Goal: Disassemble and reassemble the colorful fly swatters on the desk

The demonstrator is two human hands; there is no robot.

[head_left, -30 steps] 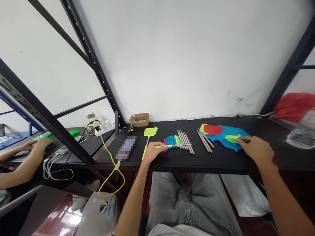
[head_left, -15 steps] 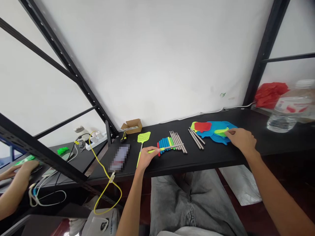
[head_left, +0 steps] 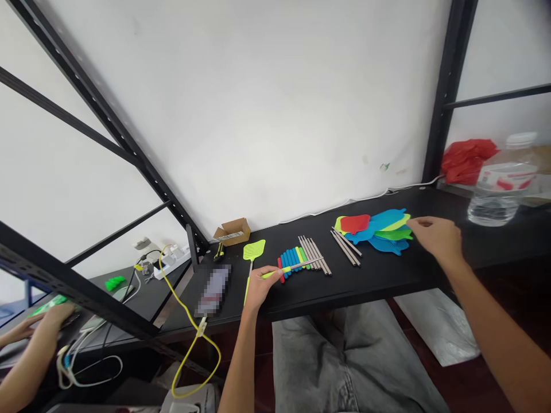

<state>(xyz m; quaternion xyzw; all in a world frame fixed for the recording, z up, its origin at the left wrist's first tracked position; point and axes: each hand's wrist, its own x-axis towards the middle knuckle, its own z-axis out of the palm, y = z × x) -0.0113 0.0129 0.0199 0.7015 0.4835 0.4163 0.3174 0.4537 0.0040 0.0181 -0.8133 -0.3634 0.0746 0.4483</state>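
Note:
In the head view, my left hand (head_left: 259, 288) is closed around the yellow-green grip of a fly swatter handle (head_left: 305, 264), whose metal rod points right above the desk. My right hand (head_left: 437, 238) pinches the edge of a yellow-green fly swatter head (head_left: 396, 224), which lies over a pile of blue swatter heads (head_left: 381, 221) and a green one. A red swatter head (head_left: 355, 223) rests at the pile's left. Below the rod lie a row of coloured grips (head_left: 291, 258) and several metal rods (head_left: 310, 252); more rods (head_left: 345, 248) lie beside the pile.
A swatter with a yellow-green head (head_left: 253, 250) lies left of my left hand. Near it are a phone (head_left: 214, 289), a cutter (head_left: 219, 251) and a small cardboard box (head_left: 232, 231). A water bottle (head_left: 499, 183) stands right. Another person's hands (head_left: 55, 315) are at far left.
My right hand has drawn slightly right, and the yellow-green head now slants up to the right over the pile. My left hand still holds the handle. The camera view has shifted a little.

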